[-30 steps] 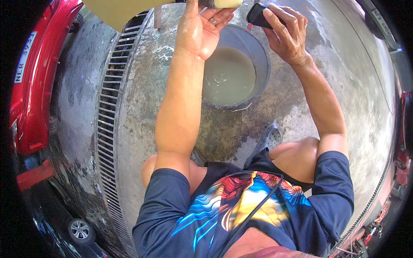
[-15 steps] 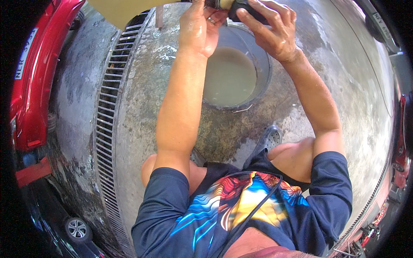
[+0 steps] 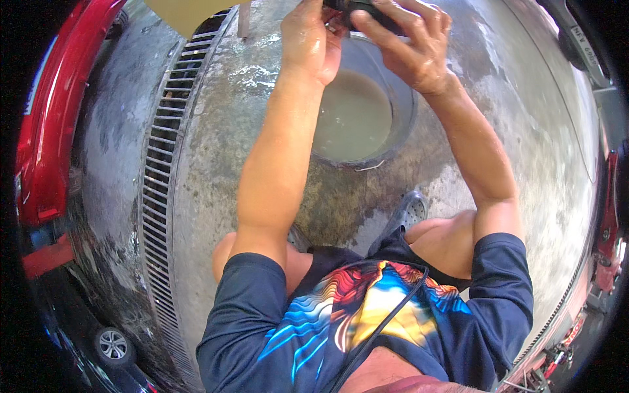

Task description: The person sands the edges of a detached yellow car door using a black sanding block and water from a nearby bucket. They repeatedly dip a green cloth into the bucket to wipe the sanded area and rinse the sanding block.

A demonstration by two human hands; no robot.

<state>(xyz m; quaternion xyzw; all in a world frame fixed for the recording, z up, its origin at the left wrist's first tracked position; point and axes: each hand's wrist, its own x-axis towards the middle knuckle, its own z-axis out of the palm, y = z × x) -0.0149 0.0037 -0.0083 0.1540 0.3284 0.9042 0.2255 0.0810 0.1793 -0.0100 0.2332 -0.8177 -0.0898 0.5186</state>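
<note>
Topmost: one black block (image 3: 373, 11), at the upper edge of view, pinched between thumb and fingers of the right hand (image 3: 419, 49). Left hand (image 3: 309, 44), just beside it, fingers partly out of view; whether it grips cannot be told. Between the forearms: one bucket (image 3: 404, 111), cloudy water (image 3: 354, 121) inside. Leftward: drain grate (image 3: 164, 141), red car (image 3: 56, 124).

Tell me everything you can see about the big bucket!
The bucket is round and dark grey, and it looks like plastic. It stands upright on the damp-looking floor, in front of the person. Inside is cloudy, grey-green water, with a few pale specks on top. A thin, pale, curved strip shows at the near edge, maybe part of a handle. The left arm and right hand hide bits of it. Only the floor clearly touches it.
</note>
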